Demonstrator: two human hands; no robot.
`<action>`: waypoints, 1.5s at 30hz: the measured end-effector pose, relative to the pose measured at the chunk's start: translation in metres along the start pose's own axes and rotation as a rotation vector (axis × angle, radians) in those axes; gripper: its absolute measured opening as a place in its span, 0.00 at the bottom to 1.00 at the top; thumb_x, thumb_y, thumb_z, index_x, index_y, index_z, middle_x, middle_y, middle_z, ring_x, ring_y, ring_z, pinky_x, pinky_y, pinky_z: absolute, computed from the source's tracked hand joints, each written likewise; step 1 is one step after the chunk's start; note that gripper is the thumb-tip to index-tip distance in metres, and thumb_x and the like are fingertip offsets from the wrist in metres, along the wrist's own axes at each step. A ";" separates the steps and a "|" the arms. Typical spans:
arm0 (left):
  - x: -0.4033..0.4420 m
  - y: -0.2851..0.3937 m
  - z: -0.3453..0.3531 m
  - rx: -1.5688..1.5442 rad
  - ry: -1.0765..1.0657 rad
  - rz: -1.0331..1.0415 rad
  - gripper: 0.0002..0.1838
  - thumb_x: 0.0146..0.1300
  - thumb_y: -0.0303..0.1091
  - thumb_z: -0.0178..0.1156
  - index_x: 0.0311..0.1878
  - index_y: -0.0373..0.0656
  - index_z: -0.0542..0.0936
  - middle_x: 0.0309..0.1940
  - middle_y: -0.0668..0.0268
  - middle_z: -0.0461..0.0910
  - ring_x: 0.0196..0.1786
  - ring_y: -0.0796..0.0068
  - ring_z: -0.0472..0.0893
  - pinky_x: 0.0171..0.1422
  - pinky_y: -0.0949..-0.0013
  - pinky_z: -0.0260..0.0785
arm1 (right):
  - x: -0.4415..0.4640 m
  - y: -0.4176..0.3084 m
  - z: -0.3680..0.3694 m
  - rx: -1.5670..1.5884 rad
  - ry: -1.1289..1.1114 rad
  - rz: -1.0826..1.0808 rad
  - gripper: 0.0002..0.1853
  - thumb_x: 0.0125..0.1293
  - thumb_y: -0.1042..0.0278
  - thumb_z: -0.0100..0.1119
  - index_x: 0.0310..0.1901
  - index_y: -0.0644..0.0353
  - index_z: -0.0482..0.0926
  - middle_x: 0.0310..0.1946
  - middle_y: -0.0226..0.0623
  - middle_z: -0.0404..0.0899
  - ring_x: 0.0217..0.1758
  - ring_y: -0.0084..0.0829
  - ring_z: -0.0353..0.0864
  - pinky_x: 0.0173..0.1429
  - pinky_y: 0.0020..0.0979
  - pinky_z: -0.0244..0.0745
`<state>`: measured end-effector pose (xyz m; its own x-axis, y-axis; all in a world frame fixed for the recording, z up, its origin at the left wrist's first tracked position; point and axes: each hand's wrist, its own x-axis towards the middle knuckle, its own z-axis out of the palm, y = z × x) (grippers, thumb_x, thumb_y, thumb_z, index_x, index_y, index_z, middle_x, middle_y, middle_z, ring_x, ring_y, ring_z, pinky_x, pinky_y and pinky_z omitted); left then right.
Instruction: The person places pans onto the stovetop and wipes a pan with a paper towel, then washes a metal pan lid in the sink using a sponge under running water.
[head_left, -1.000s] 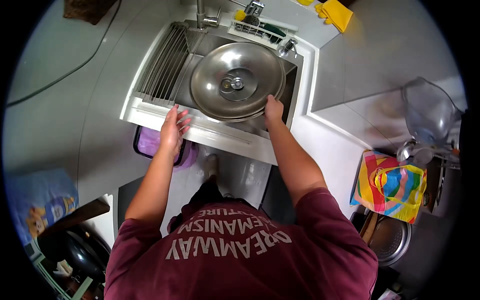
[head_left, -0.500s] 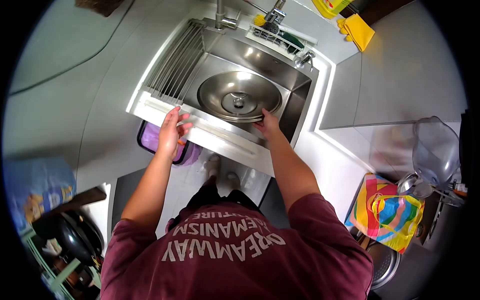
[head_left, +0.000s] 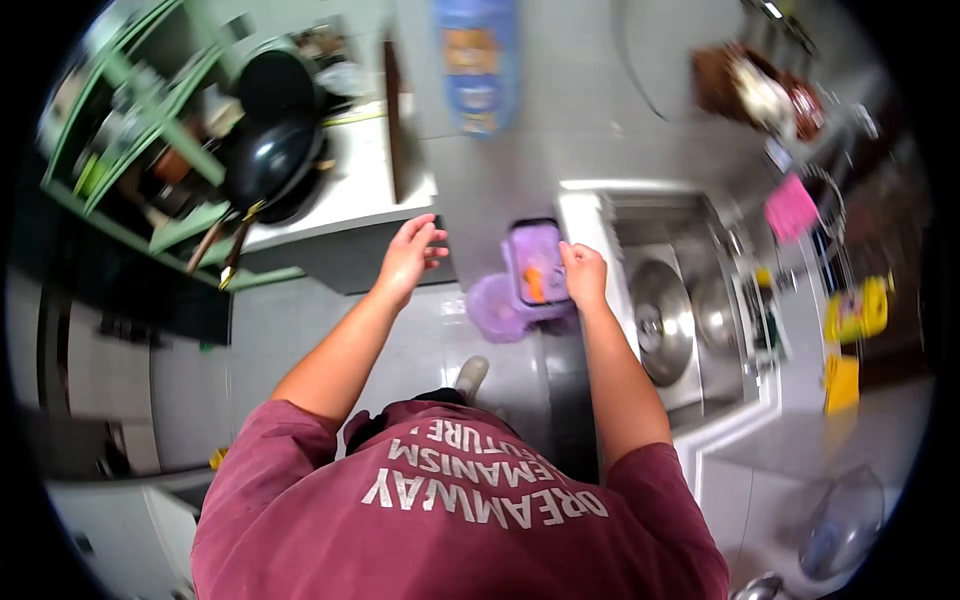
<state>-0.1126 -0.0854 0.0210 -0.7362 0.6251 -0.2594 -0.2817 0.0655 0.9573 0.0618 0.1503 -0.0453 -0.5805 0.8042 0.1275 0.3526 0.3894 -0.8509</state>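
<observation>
My left hand (head_left: 408,258) is raised over the floor in front of a white counter, its fingers apart and nothing in them. My right hand (head_left: 585,272) is curled closed beside the sink's front edge, with no object visible in it. Just left of it is a small bin with a dark rim and a purple liner (head_left: 540,240); an orange scrap lies inside. Whether the hand touches the bin is unclear. To the right, a round steel lid with a knob-like centre (head_left: 662,322) lies in the steel sink (head_left: 712,215).
A black wok (head_left: 275,165) sits on the white counter (head_left: 355,165) at left, beside a green shelf rack (head_left: 120,75). A blue bag (head_left: 477,65) is at the top. A pink cloth (head_left: 790,208) and a yellow cloth (head_left: 840,385) are beyond the sink.
My view has turned left, so the sink is now on my right. My right hand has let go of the steel lid's rim. My left hand has moved away from the sink edge.
</observation>
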 end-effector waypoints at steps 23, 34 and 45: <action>-0.026 0.053 -0.553 1.179 0.709 0.237 0.35 0.56 0.48 0.64 0.64 0.40 0.67 0.60 0.55 0.70 0.65 0.56 0.65 0.67 0.59 0.59 | -0.087 -0.310 0.453 0.539 -0.730 0.134 0.17 0.66 0.69 0.54 0.55 0.62 0.72 0.36 0.31 0.80 0.35 0.21 0.78 0.38 0.22 0.71; 0.057 0.067 -0.645 1.402 0.171 -0.274 0.33 0.47 0.53 0.69 0.53 0.42 0.76 0.45 0.54 0.80 0.50 0.59 0.80 0.53 0.60 0.71 | -0.085 -0.348 0.493 0.473 -0.716 0.251 0.21 0.69 0.62 0.54 0.59 0.60 0.65 0.39 0.37 0.80 0.36 0.24 0.78 0.39 0.26 0.73; 0.058 0.037 -0.647 1.347 0.427 0.167 0.37 0.49 0.49 0.67 0.62 0.45 0.70 0.59 0.55 0.71 0.57 0.54 0.74 0.60 0.55 0.66 | -0.105 -0.364 0.524 0.667 -0.852 0.722 0.12 0.59 0.69 0.63 0.38 0.62 0.69 0.22 0.34 0.72 0.21 0.29 0.75 0.27 0.36 0.78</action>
<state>-0.5641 -0.5494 -0.0415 -0.8963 0.4361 0.0809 0.4388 0.8451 0.3054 -0.3899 -0.3108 -0.0158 -0.7815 0.1049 -0.6151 0.4916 -0.5037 -0.7104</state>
